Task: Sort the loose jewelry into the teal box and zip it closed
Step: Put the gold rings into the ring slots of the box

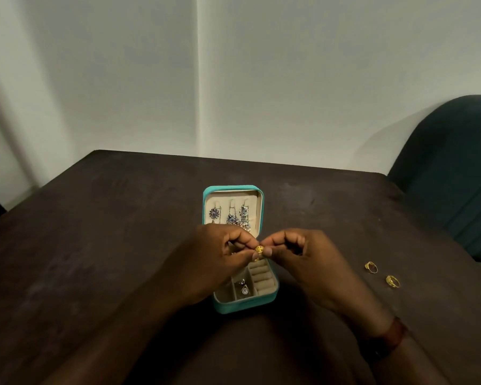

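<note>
The teal box [219,304] stands open in the middle of the dark table, its lid [262,207] raised and hung with silver-blue earrings [233,216]. A sparkly piece [244,288] lies in a front compartment beside the ring rolls [262,279]. Above the box, my left hand [217,262] and my right hand [303,259] both pinch one gold ring [259,249] between fingertips. Two more gold rings [371,267] [392,281] lie loose on the table to the right.
The dark wooden table [95,245] runs back to a pale wall. A dark green chair [456,168] stands at the far right corner. My right wrist wears a reddish band [395,333].
</note>
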